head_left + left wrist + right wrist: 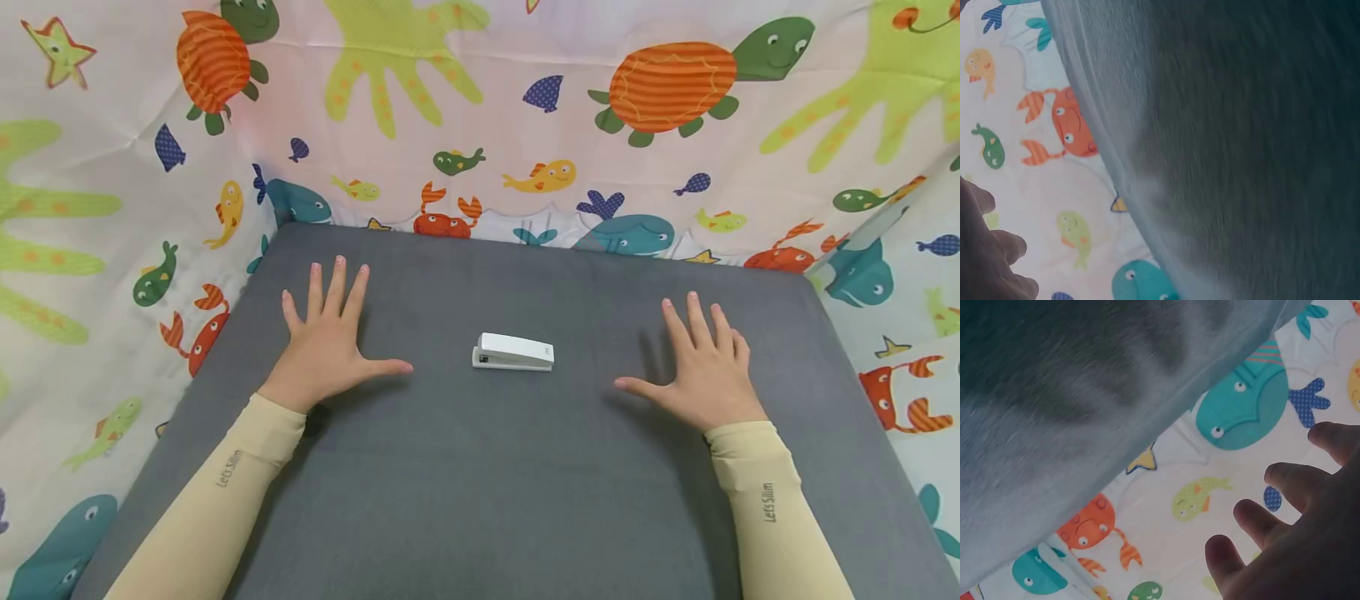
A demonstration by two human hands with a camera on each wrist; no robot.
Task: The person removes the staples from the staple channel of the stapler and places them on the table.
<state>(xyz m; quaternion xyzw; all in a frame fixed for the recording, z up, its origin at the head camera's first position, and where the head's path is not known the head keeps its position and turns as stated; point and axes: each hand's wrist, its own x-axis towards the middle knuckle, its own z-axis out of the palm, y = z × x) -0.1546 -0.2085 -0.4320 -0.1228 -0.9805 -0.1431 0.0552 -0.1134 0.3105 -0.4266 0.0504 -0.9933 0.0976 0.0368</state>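
Observation:
A white stapler lies on the grey table between the two hands in the head view, its long side running left to right. To its left, the left hand is spread with straight fingers, thumb pointing toward the stapler. On the other side the right hand is spread too, its thumb pointing left. Neither hand touches the stapler. Fingers of the left hand show at the lower left of the left wrist view, and those of the right hand at the lower right of the right wrist view.
Grey cloth covers the table. A white curtain printed with sea animals and handprints stands behind the table and along its left and right sides. Both forearms, in cream sleeves, reach in from the front edge.

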